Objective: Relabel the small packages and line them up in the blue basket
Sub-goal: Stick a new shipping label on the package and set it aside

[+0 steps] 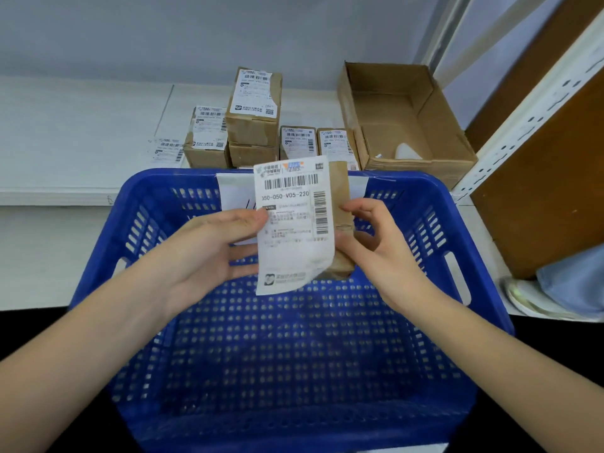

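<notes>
Your left hand (pixel 209 253) pinches the left edge of a white label (pixel 294 223), thumb on its face, fingers behind. Your right hand (pixel 376 243) grips a small brown package (pixel 341 207), held over the far end of the blue basket (pixel 294 354). The label hides most of the package's front; whether it is stuck down, you cannot tell. Its lower corner curls free. More labelled packages (pixel 253 106) stand on the table just past the basket's far rim, their bottoms cut off by it. Open cardboard box (pixel 408 116) at the table's far right.
</notes>
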The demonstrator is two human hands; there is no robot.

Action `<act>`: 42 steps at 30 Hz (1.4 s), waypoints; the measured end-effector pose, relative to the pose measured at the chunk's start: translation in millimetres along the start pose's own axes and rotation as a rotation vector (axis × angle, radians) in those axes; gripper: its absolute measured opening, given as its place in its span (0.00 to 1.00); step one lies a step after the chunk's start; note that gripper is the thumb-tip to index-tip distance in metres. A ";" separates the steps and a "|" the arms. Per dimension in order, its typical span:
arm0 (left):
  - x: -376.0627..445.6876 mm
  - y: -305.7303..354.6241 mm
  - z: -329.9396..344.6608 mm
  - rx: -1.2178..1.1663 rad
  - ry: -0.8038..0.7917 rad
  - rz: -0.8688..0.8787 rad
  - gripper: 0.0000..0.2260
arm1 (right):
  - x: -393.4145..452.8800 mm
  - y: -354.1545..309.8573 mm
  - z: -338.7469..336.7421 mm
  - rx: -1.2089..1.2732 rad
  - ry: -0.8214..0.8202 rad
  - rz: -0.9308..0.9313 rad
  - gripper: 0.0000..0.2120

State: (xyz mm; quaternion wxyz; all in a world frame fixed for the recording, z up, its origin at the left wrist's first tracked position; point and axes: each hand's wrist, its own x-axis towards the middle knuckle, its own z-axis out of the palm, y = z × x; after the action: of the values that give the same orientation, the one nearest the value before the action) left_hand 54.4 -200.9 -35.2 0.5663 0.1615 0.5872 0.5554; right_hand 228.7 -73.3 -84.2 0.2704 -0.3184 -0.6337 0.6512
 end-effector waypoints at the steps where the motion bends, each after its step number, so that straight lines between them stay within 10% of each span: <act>1: 1.7 -0.9 0.0 0.006 0.002 -0.012 0.16 | -1.1 0.0 1.3 -0.015 -0.008 -0.010 0.15; 42: 16.4 -9.6 -4.4 -0.025 0.101 -0.075 0.16 | -10.8 -0.2 9.5 -0.089 -0.065 0.041 0.18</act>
State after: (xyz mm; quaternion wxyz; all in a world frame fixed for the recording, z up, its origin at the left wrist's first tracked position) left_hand 49.8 -192.7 -52.3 0.5581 0.1039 0.6137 0.5488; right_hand 228.5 -87.7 -83.2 0.2218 -0.3218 -0.6638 0.6376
